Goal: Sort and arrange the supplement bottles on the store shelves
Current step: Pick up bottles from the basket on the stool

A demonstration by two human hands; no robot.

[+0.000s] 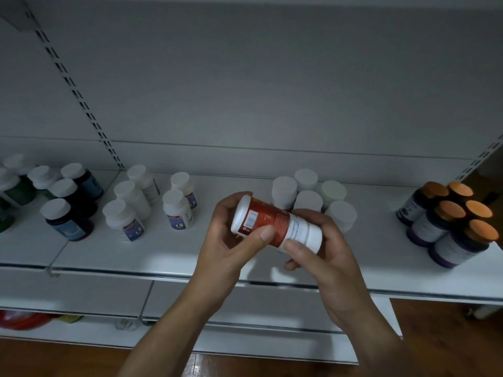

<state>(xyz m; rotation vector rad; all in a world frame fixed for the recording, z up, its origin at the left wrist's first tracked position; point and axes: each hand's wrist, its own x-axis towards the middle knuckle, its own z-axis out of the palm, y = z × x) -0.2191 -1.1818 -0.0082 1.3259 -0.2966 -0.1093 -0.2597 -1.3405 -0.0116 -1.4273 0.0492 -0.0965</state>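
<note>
A white bottle with a red label (pixel 275 223) lies sideways in both my hands, above the front of the white shelf (pixel 163 257). My left hand (pixel 228 240) grips its cap end, thumb across the label. My right hand (pixel 324 257) holds its base end. Right behind it stands a cluster of white-capped bottles (pixel 307 194). Left of my hands are white bottles with blue labels (pixel 178 206), and further left dark bottles with white caps (pixel 68 210). At the right stand purple-labelled bottles with orange caps (pixel 449 221).
Green bottles (pixel 13 186) sit at the far left edge. A slotted upright (pixel 81 104) runs up the grey back wall. Lower shelves (pixel 245 303) lie beneath, with red packaging (pixel 24 319) at the lower left. Wooden floor (pixel 446 333) shows at the bottom right.
</note>
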